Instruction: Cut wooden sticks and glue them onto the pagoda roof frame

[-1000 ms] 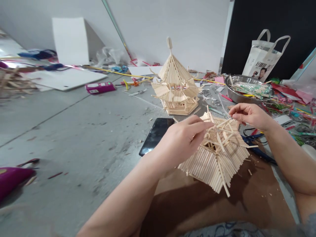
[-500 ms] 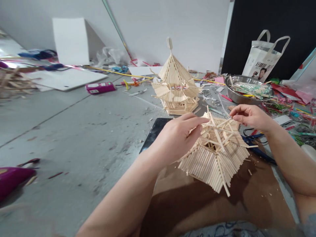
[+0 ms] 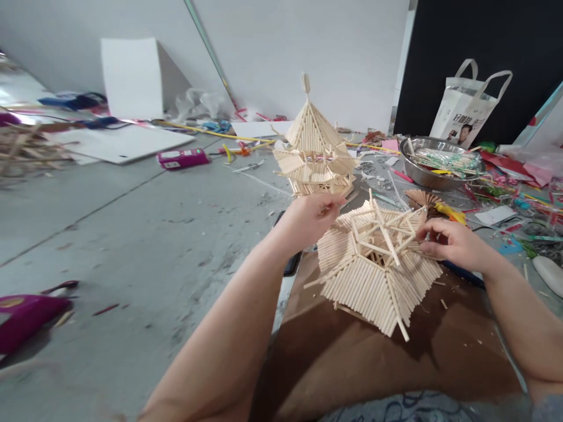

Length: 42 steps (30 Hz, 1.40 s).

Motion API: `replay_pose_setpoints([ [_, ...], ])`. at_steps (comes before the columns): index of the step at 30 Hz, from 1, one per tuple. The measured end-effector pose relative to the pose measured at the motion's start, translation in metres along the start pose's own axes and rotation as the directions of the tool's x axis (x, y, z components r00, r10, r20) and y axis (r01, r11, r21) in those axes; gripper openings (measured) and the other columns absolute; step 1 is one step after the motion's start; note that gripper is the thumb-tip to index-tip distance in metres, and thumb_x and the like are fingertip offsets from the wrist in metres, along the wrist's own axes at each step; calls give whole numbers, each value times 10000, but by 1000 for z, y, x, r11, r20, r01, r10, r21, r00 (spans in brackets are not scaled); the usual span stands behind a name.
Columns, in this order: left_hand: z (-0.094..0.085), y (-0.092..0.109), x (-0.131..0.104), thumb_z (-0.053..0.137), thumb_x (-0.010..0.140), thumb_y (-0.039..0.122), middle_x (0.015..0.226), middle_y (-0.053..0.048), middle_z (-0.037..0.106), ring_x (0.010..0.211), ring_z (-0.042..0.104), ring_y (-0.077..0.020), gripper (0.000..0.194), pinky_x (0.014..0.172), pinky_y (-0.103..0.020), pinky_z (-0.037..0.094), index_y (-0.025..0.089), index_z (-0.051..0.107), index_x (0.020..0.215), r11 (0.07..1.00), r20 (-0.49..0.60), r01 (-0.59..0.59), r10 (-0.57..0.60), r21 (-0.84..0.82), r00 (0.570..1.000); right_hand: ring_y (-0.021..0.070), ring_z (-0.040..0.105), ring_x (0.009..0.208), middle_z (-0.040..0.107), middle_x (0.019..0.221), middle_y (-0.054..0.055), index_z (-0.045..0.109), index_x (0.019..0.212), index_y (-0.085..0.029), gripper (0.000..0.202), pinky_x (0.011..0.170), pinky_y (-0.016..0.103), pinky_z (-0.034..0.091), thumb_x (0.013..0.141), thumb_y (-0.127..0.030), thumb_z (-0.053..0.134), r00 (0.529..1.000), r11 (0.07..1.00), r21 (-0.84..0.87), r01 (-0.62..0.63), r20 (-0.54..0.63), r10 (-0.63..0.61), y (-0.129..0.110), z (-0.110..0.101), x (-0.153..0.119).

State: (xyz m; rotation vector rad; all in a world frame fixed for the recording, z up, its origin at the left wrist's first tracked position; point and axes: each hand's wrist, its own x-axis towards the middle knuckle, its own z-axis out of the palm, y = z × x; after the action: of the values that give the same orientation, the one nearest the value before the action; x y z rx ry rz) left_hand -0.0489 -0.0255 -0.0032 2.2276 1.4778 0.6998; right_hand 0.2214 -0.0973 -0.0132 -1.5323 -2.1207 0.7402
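A star-shaped wooden stick roof [image 3: 365, 287] with a lattice of sticks on top lies on the brown board [image 3: 373, 363]. My left hand [image 3: 310, 220] is above its far left side, fingers curled together; what they hold, if anything, is too small to make out. At the right edge of the roof is my right hand [image 3: 448, 243], its fingers bent beside the lattice, their tips partly hidden; no held object can be made out. Behind the roof stands a tiered stick tower [image 3: 314, 132] with a pointed top.
A metal bowl [image 3: 440, 179] of sticks and wrappers sits at the back right, before a white bag [image 3: 466, 108]. Scraps spread around it. A purple tool [image 3: 182, 158] lies back left, another purple object [image 3: 26, 322] at near left. A dark phone [image 3: 292, 264] is under my left forearm.
My left hand has moved left and back, off the lattice. My right hand has come lower, toward the roof's right edge. The brown fan-like piece and yellow object behind it now show.
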Motion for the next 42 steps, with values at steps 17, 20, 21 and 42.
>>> replay_pose_setpoints([
  [17, 1, -14, 6, 361, 790, 347, 955, -91, 668, 888, 604, -245, 365, 680, -290, 434, 179, 627, 975, 924, -36, 98, -91, 369, 995, 246, 518, 1082, 559, 1192, 75, 533, 1110, -226, 428, 893, 400, 404, 773, -489, 516, 994, 941, -332, -59, -102, 27, 2, -8, -49],
  [20, 2, -16, 9, 357, 782, 356, 860, -75, 683, 814, 614, -232, 334, 606, -268, 397, 193, 634, 872, 922, 63, 61, -92, 381, 994, 271, 522, 1081, 558, 1201, 84, 515, 1140, -240, 486, 892, 428, 407, 730, -498, 561, 979, 959, -216, -183, -130, 158, 17, -4, -55],
  [21, 3, -16, 9, 356, 778, 348, 848, -72, 684, 798, 614, -226, 326, 594, -264, 384, 193, 635, 842, 922, 80, 48, -85, 385, 993, 272, 531, 1066, 563, 1192, 87, 508, 1147, -238, 506, 884, 430, 414, 716, -495, 577, 972, 965, -143, -219, -123, 202, 22, -1, -54],
  [42, -18, -15, 5, 319, 791, 437, 624, -54, 604, 591, 523, -161, 385, 508, -242, 322, 177, 527, 597, 914, 171, 42, -121, 404, 978, 127, 572, 692, 637, 825, 3, 596, 978, -184, 433, 615, 265, 474, 583, -307, 726, 924, 556, 779, -290, 78, 373, 38, 28, -5],
])
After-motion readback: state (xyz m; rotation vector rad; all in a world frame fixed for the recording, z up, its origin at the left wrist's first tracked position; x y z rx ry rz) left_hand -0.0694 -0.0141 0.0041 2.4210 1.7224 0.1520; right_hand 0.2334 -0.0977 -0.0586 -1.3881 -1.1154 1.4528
